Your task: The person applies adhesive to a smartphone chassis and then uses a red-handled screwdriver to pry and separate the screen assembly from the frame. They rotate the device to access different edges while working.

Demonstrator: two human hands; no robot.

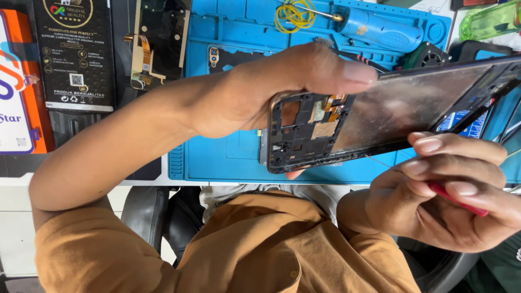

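My left hand grips an opened phone frame by its left end, thumb laid along the top edge. The frame is black, tilted, and held above the blue work mat. Its inner side faces me, showing cutouts, copper patches and a dusty grey plate. My right hand sits just under the frame's lower right edge, fingers closed on a red-handled tool. The tool's thin metal tip points left toward the frame's lower edge. Whether the tip touches the frame I cannot tell.
On the mat lie yellow rubber bands, a blue powered screwdriver and a small black fan. A phone part with a flex cable, a black box and an orange-and-white box lie to the left. My orange shirt fills the bottom.
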